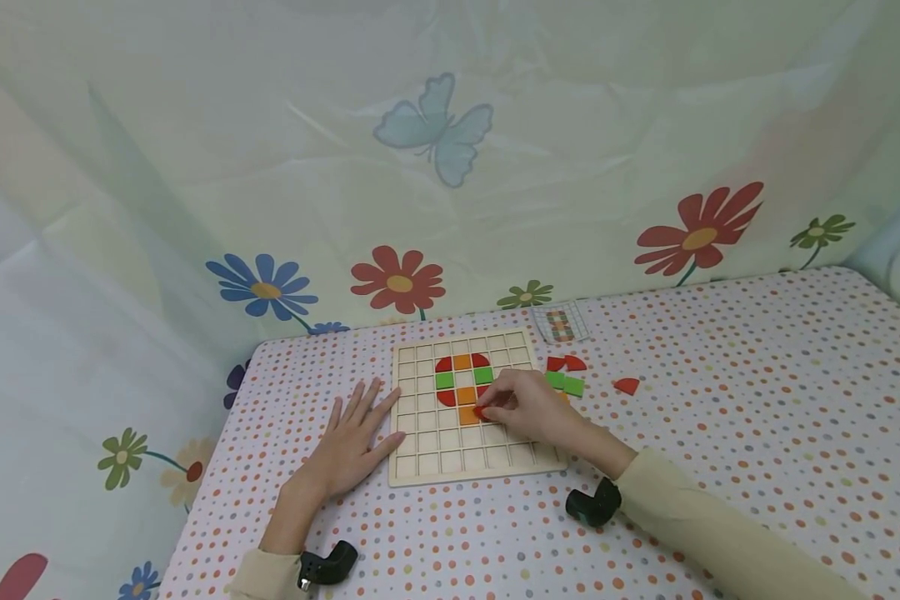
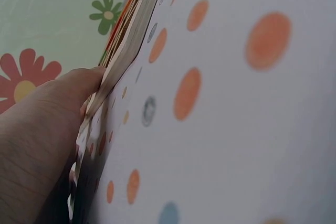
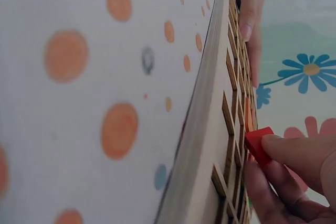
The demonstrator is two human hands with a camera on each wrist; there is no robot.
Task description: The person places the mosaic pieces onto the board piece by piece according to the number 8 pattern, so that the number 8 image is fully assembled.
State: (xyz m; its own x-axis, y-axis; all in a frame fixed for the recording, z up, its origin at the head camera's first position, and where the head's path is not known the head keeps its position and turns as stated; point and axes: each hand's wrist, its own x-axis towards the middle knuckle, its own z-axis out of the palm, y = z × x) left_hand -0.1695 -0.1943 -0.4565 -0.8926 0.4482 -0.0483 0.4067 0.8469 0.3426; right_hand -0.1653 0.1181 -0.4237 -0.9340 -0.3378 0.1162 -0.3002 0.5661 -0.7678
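A wooden grid board [image 1: 427, 462] lies on the table with red, orange and green flat pieces set in its middle cells. My right hand [image 1: 528, 408] is over the board and pinches a red piece [image 3: 259, 144] between thumb and fingers, right beside an orange square [image 1: 468, 415]. My left hand [image 1: 352, 446] lies with fingers spread, its thumb and a fingertip at the board's left edge. In the left wrist view the thumb [image 2: 86, 82] touches the board's side.
Right of the board lie green squares [image 1: 572, 386], red quarter-round pieces [image 1: 574, 363] and a lone red quarter piece [image 1: 627, 386]. A printed pattern card [image 1: 579, 323] is at the back. The table has a dotted cloth [image 1: 757, 400]; a flowered curtain [image 1: 307, 192] hangs behind.
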